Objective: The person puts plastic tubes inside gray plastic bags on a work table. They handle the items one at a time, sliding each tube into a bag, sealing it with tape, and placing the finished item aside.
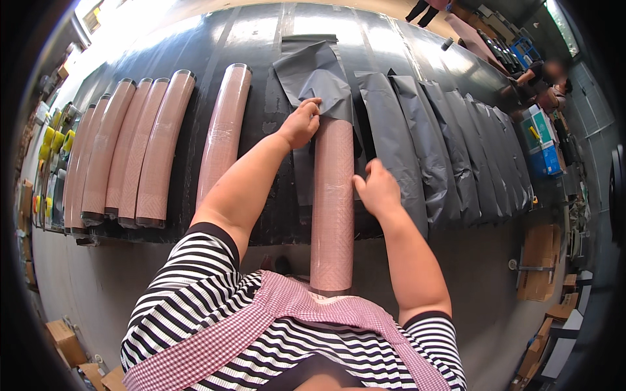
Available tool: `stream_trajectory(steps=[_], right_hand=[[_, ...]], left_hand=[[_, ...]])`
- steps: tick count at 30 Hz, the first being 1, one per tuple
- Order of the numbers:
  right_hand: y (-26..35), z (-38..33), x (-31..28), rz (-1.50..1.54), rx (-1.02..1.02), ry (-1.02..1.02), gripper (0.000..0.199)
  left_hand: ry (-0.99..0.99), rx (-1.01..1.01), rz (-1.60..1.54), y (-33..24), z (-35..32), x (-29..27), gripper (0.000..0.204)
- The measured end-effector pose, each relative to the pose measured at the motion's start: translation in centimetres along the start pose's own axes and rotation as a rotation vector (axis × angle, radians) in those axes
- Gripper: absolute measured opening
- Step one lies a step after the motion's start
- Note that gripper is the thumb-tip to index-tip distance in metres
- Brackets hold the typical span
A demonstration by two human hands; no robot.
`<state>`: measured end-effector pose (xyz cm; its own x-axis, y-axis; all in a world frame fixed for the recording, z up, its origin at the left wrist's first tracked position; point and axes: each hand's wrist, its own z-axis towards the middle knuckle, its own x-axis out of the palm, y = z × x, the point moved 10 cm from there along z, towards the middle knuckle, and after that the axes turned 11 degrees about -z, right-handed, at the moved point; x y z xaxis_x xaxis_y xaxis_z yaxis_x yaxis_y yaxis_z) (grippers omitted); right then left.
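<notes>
A pink patterned roll (333,208) in clear wrap lies lengthwise in front of me, its near end against my apron. The far end sits inside the mouth of a grey plastic bag (319,78), which is spread and crumpled on the table. My left hand (302,124) pinches the bag's edge on the left, just above the roll. Beside the roll's right side is my right hand (381,190), thumb and forefinger apart, holding nothing; its thumb is close to the roll, and contact cannot be made out.
Another pink roll (225,124) lies left on the dark table (261,39), with several more (166,146) beyond it. Several filled grey bags (424,143) are lined up at right. Far right are a person (536,75) and boxes (546,140). Cardboard (540,260) stands below.
</notes>
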<state>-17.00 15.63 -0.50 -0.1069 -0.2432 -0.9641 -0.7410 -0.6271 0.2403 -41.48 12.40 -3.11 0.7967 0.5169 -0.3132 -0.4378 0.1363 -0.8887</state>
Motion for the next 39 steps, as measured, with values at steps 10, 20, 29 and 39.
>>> stream_trajectory(steps=[10,20,29,39], right_hand=[[-1.4,13.0,5.1,-0.123,-0.097,0.040,0.032],[-2.5,-16.6,8.5,0.321,-0.357,1.026,0.036],[2.0,-11.8,7.1,0.724,-0.322,0.974,0.017],[-1.4,-15.3,10.2,0.718,-0.131,1.019,0.018]], left_hand=[[-0.142,-0.134,0.008,0.2,-3.0,1.2,0.009],[0.910,-0.318,-0.421,-12.0,-27.7,10.0,0.012],[0.526,-0.090,-0.174,-15.8,-15.5,5.7,0.001],[-0.110,-0.487,0.169,-8.5,-26.2,5.4,0.029]])
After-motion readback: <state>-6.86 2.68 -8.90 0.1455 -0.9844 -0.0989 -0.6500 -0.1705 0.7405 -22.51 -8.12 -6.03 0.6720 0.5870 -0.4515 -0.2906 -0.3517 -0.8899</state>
